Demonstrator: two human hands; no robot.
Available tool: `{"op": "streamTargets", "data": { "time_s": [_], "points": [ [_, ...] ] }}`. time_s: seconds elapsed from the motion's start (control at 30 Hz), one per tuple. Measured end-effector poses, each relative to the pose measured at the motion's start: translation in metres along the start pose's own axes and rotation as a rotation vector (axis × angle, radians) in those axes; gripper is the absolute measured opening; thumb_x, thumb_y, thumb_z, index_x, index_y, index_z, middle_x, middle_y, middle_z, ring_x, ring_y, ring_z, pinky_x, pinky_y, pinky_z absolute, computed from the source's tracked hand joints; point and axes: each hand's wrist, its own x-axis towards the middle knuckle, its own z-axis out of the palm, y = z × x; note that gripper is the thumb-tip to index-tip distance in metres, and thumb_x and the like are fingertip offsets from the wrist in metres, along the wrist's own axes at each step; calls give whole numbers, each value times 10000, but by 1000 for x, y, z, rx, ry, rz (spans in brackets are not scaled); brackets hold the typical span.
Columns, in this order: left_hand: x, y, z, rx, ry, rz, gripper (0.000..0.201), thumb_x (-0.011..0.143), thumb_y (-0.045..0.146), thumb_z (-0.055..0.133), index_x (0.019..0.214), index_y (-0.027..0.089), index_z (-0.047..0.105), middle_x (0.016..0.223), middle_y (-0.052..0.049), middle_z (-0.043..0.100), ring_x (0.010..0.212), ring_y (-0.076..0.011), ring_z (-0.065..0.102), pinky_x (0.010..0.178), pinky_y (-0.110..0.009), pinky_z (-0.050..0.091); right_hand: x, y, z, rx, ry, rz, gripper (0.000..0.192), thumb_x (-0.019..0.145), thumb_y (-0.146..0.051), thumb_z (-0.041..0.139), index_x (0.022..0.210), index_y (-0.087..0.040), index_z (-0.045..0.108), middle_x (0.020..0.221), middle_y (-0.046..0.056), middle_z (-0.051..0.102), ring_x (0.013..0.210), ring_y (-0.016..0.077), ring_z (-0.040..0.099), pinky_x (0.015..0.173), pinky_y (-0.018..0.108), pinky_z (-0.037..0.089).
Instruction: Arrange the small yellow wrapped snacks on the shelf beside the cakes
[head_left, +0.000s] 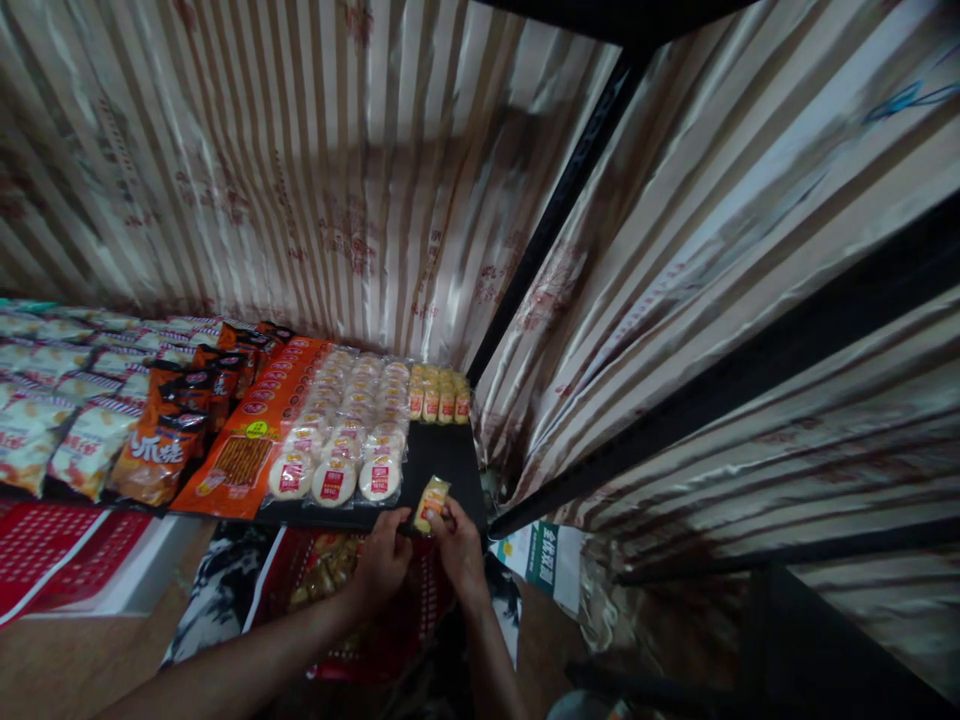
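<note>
My right hand (457,548) pinches a small yellow wrapped snack packet (431,503) just over the front edge of the black shelf (439,452). Left of the packet is my left hand (384,560), its fingers loosely curled with thumb and index finger apart; nothing shows between them. Several similar yellow packets (441,403) stand in rows at the shelf's back right corner. Beside them lie rows of round white wrapped cakes (334,482) with red labels. Below my hands, a red basket (409,640) holds more wrapped pieces (328,570), partly hidden by my left arm.
Further left are a large orange snack bag (240,450), brown snack bags (161,440) and white snack bags (94,440). A black post (559,215) rises at the shelf's right corner. Striped curtain (337,170) hangs behind. Another red basket (67,550) stands lower left.
</note>
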Motion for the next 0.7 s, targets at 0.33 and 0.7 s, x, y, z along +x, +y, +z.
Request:
{"op": "streamTargets", "data": {
  "time_s": [0.33, 0.7],
  "points": [
    [12, 3, 15, -44, -22, 80, 395, 763, 179, 428, 1139, 168, 549, 1207, -121, 576, 1070, -220, 567, 991, -391, 421, 25, 7, 0, -135, 98, -29, 425, 738, -439, 536, 1072, -180, 575, 906, 62, 688, 679, 197, 648, 651, 310, 498],
    [51, 20, 26, -38, -9, -35, 475, 842, 304, 369, 1267, 135, 497, 1418, -112, 412, 1333, -206, 339, 1146, -364, 199, 75, 6, 10, -186, 138, -90, 376, 748, -427, 507, 1046, -202, 555, 922, 54, 693, 733, 191, 656, 723, 325, 499]
  ]
}}
